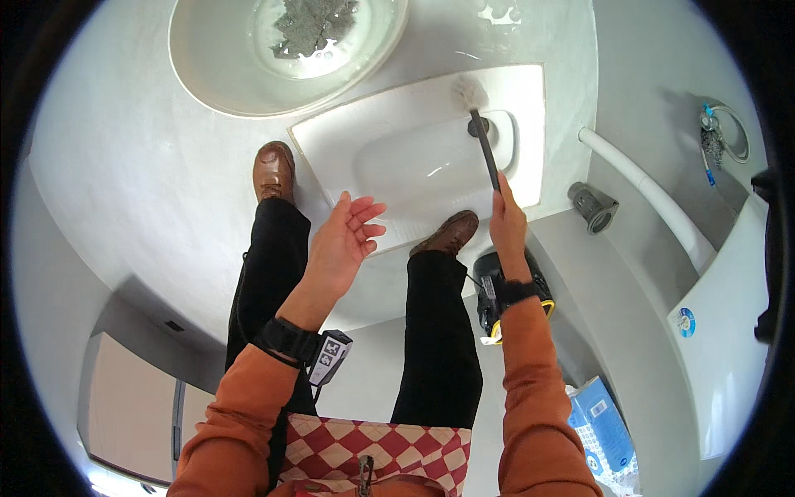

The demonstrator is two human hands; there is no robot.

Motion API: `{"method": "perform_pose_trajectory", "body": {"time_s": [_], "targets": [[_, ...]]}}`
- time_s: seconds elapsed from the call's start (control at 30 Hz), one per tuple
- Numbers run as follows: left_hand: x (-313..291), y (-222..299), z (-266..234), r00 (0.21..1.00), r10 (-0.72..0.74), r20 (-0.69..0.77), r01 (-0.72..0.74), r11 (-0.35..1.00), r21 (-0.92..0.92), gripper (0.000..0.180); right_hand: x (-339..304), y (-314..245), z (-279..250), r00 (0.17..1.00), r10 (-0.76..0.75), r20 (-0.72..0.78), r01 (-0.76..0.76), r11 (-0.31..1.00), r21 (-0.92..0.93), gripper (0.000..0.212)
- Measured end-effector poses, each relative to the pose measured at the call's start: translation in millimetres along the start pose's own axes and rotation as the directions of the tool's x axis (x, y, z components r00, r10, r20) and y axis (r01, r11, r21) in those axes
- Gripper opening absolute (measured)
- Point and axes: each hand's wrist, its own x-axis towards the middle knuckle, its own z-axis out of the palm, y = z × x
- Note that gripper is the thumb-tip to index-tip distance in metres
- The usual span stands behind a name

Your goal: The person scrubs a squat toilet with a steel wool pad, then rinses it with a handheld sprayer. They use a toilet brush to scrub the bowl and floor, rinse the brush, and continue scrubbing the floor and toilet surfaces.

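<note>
My right hand (508, 222) grips the dark handle of a toilet brush (485, 147). The brush's pale bristle head rests on or just over the far rim of a white squat toilet (331, 147), beyond the dark drain hole (478, 127). My left hand (344, 240) hangs over the near side of the toilet with nothing in it, its fingers loosely curled and apart. Whether the bristles touch the porcelain I cannot tell.
A large pale basin (195, 70) with grey cloth (310, 29) in water stands at the far left. A white pipe (646, 186) runs to a white cistern (720, 331) on the right. A black-bagged bin (489, 290) and blue package (603, 422) sit near my right arm.
</note>
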Motion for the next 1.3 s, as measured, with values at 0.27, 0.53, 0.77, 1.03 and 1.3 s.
{"method": "perform_pose_trajectory", "body": {"time_s": [0.27,0.53,0.77,1.03,1.3], "targets": [[0,-14,-10,1.000,0.013,-0.014,-0.011,0.995,0.102,0.039,-88,-44,92,0.920,-0.083,0.384,0.182,0.956,-0.229,0.050],[14,-54,-39,0.996,-0.084,-0.020,0.085,0.993,0.078,0.034,-62,-49,84,0.998,0.058,0.009,-0.057,0.993,-0.107,0.043],[20,-67,-43,0.996,-0.067,-0.056,0.074,0.989,0.132,0.036,-156,-29,155,0.927,0.126,0.353,-0.117,0.992,-0.046,0.049],[34,-105,-27,0.980,-0.153,-0.124,0.184,0.934,0.306,0.038,-207,34,177,0.924,0.288,0.253,-0.266,0.957,-0.118,0.057],[40,-124,-20,0.985,-0.123,-0.123,0.166,0.878,0.450,0.038,-215,96,148,0.984,0.151,0.093,-0.146,0.988,-0.057,0.069]]}}
